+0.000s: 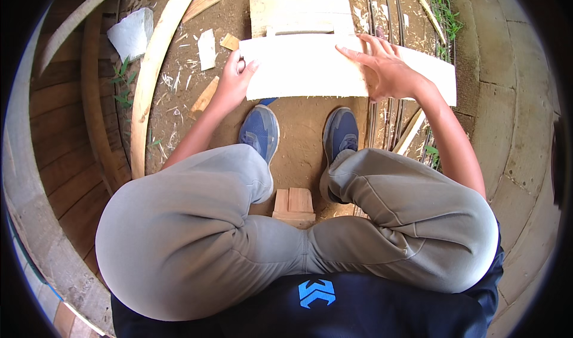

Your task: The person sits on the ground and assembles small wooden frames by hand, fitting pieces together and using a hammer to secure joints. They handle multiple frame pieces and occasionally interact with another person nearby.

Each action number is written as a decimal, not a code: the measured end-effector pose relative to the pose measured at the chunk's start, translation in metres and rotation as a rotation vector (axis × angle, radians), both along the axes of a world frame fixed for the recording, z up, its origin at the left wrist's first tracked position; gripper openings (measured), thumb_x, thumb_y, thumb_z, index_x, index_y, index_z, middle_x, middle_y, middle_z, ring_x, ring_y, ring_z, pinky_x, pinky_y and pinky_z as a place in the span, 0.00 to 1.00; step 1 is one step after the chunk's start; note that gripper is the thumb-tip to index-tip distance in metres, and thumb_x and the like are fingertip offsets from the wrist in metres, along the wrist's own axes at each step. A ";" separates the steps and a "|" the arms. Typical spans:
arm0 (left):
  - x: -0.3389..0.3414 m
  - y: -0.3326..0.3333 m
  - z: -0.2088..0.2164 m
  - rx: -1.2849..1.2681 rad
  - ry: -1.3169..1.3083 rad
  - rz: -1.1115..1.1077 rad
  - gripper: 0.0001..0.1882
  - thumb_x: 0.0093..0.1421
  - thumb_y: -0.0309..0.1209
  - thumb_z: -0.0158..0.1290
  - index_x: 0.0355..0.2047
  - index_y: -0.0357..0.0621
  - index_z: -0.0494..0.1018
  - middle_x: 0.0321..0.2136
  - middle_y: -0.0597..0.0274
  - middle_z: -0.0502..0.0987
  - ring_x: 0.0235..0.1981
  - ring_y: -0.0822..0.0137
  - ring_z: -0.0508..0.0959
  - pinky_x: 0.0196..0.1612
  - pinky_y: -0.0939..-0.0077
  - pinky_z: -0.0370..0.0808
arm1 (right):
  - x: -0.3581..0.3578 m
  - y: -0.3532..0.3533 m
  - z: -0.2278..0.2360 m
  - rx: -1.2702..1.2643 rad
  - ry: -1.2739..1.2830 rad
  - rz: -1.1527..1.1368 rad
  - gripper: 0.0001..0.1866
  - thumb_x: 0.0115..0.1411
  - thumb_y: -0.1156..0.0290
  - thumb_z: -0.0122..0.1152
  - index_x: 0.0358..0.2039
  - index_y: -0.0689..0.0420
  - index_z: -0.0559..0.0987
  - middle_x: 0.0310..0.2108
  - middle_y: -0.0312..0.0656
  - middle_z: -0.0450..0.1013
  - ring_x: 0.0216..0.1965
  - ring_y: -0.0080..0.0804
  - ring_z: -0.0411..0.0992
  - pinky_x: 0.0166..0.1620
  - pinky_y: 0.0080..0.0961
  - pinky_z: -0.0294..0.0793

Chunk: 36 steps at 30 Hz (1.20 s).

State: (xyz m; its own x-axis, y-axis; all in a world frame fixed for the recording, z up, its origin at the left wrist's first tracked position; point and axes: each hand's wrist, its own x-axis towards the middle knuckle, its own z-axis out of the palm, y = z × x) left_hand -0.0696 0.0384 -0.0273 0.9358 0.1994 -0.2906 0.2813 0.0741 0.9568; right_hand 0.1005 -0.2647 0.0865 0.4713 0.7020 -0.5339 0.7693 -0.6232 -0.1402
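A pale, sunlit wooden board (298, 69) lies crosswise in front of my shoes, its long edges slightly curved in this view. My left hand (239, 78) is closed on its left end, with the thumb at the near side. Across the right half of the board lies my right hand (385, 69), its fingers spread over the face and toward the far edge, holding it. Just beyond the board is another light wooden piece (300, 6), partly covered by it. Glare hides the board's surface detail.
Wood scraps (206, 48) and shavings litter the dirt ground (298, 135). A long curved wooden strip (152, 81) runs at the left, near a whitish slab (131, 33). Dark thin rods (391, 120) lie at the right. Between my legs sits a small wooden block (293, 202).
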 end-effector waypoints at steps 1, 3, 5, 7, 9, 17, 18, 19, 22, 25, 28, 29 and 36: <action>0.000 -0.001 0.001 -0.006 0.009 0.003 0.20 0.70 0.31 0.50 0.58 0.34 0.62 0.47 0.51 0.78 0.47 0.68 0.79 0.49 0.74 0.76 | -0.001 0.000 -0.001 -0.009 -0.004 0.003 0.73 0.27 0.73 0.83 0.69 0.13 0.49 0.74 0.45 0.39 0.73 0.54 0.41 0.73 0.57 0.44; 0.000 -0.002 0.005 0.010 0.012 0.007 0.20 0.71 0.31 0.50 0.57 0.34 0.62 0.46 0.51 0.78 0.46 0.69 0.79 0.48 0.74 0.76 | -0.001 0.000 0.003 -0.006 -0.008 0.033 0.69 0.30 0.71 0.81 0.71 0.20 0.51 0.72 0.53 0.42 0.73 0.54 0.42 0.73 0.57 0.40; 0.001 -0.003 0.007 0.014 0.010 0.010 0.19 0.71 0.31 0.49 0.57 0.34 0.62 0.45 0.51 0.79 0.46 0.69 0.79 0.48 0.74 0.77 | -0.002 0.000 0.005 0.006 -0.019 0.044 0.67 0.32 0.70 0.80 0.72 0.23 0.51 0.71 0.58 0.44 0.73 0.54 0.43 0.73 0.57 0.38; 0.001 -0.002 0.005 0.003 0.007 0.010 0.19 0.71 0.32 0.49 0.56 0.34 0.63 0.45 0.51 0.79 0.45 0.70 0.79 0.47 0.74 0.77 | -0.004 -0.001 0.002 0.022 -0.036 0.036 0.67 0.32 0.71 0.79 0.72 0.24 0.51 0.71 0.59 0.44 0.73 0.54 0.43 0.73 0.57 0.39; 0.000 -0.001 0.004 -0.014 0.014 0.004 0.18 0.71 0.31 0.49 0.56 0.34 0.63 0.45 0.51 0.79 0.45 0.70 0.79 0.47 0.74 0.77 | -0.003 -0.004 -0.001 0.034 -0.029 0.039 0.67 0.32 0.71 0.79 0.72 0.24 0.51 0.71 0.59 0.44 0.73 0.55 0.43 0.73 0.57 0.39; 0.000 -0.002 0.005 -0.048 0.005 0.009 0.18 0.71 0.30 0.49 0.56 0.33 0.63 0.46 0.50 0.78 0.46 0.68 0.79 0.48 0.74 0.77 | -0.002 -0.003 0.001 0.067 -0.055 0.047 0.67 0.30 0.74 0.77 0.71 0.23 0.54 0.70 0.56 0.47 0.72 0.55 0.46 0.74 0.54 0.41; -0.001 -0.003 0.007 -0.043 -0.002 0.012 0.18 0.71 0.30 0.49 0.57 0.33 0.63 0.46 0.50 0.78 0.46 0.68 0.79 0.48 0.74 0.77 | -0.002 -0.005 0.000 0.082 -0.068 0.051 0.67 0.30 0.75 0.75 0.71 0.22 0.53 0.70 0.54 0.47 0.72 0.55 0.46 0.73 0.53 0.44; -0.002 -0.003 0.008 -0.037 -0.008 0.014 0.18 0.71 0.30 0.49 0.57 0.33 0.62 0.47 0.50 0.78 0.47 0.68 0.79 0.48 0.73 0.77 | -0.002 -0.006 -0.002 0.098 -0.081 0.055 0.67 0.30 0.77 0.74 0.71 0.22 0.53 0.70 0.53 0.47 0.71 0.56 0.46 0.73 0.52 0.46; -0.004 -0.003 0.010 -0.063 0.004 0.000 0.19 0.71 0.30 0.49 0.58 0.34 0.62 0.48 0.49 0.78 0.47 0.68 0.79 0.49 0.73 0.77 | 0.000 -0.009 -0.002 0.138 -0.102 0.072 0.66 0.30 0.77 0.74 0.70 0.22 0.55 0.70 0.53 0.48 0.71 0.55 0.47 0.73 0.52 0.47; -0.008 -0.003 0.006 -0.085 -0.015 0.025 0.20 0.70 0.29 0.49 0.58 0.34 0.61 0.47 0.49 0.78 0.47 0.68 0.79 0.48 0.74 0.78 | -0.001 -0.007 0.001 0.139 -0.123 0.068 0.65 0.30 0.78 0.74 0.70 0.21 0.57 0.70 0.51 0.49 0.71 0.53 0.48 0.73 0.51 0.48; -0.008 -0.004 0.009 -0.091 -0.014 0.032 0.21 0.70 0.29 0.50 0.59 0.34 0.61 0.45 0.50 0.79 0.45 0.69 0.80 0.48 0.74 0.78 | -0.003 -0.006 0.005 0.146 -0.118 0.060 0.65 0.29 0.78 0.75 0.69 0.21 0.57 0.70 0.50 0.49 0.71 0.52 0.48 0.73 0.51 0.49; -0.008 -0.004 0.012 -0.073 -0.002 0.031 0.20 0.70 0.30 0.50 0.58 0.34 0.61 0.45 0.50 0.79 0.45 0.68 0.80 0.47 0.74 0.78 | -0.003 -0.006 0.007 0.159 -0.115 0.057 0.63 0.30 0.78 0.74 0.69 0.23 0.59 0.69 0.51 0.50 0.70 0.53 0.49 0.72 0.51 0.49; 0.025 0.021 0.034 0.173 -0.016 0.008 0.20 0.69 0.33 0.53 0.53 0.31 0.67 0.41 0.50 0.82 0.42 0.70 0.81 0.45 0.75 0.78 | -0.016 -0.006 0.011 0.198 -0.112 -0.032 0.60 0.34 0.70 0.78 0.69 0.28 0.60 0.67 0.57 0.52 0.68 0.58 0.52 0.70 0.56 0.49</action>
State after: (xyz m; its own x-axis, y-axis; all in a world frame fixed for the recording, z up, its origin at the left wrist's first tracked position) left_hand -0.0442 0.0590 0.0064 0.9382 0.2529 -0.2364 0.2661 -0.0902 0.9597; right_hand 0.0849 -0.2705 0.0973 0.5438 0.7716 -0.3300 0.7671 -0.6165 -0.1774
